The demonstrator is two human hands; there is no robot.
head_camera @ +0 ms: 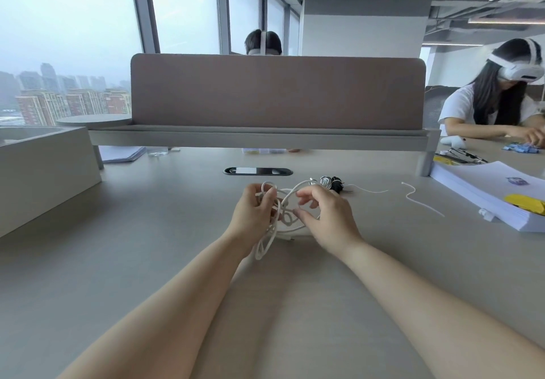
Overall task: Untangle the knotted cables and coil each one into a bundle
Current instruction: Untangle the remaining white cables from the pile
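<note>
1. Risk at the hands: your left hand (253, 212) and right hand (328, 221) flank the white cable tangle (285, 220). If you pull them apart on the wrong strand, the knot will likely cinch tighter. The cause would be tension applied before a free end is found.
2. Second risk: the tangle's lower part trails down to the desk (177, 231). A quick lift may drag it through another loop and add a crossing.
3. Left hand: the fingers are curled round several strands at the tangle's upper left and grip them. The hand is raised off the desk.
4. Right hand: it is half open, with thumb and forefinger spread and their tips at the strands on the tangle's right side. This view does not show whether they pinch a strand or only touch it.
5. Tangle location: it sits between your hands at mid-desk, partly lifted, with its bottom resting on the surface. It is not yet untangled, and this cable looks to be at an early stage.
6. Outward: just beyond the right hand, the black-and-white cable bundles (330, 184) sit on the desk and appear already coiled.
7. Further right, a loose white cord (424, 207) lies well apart from the tangle. Beyond it is a paper stack (483, 196).
</note>
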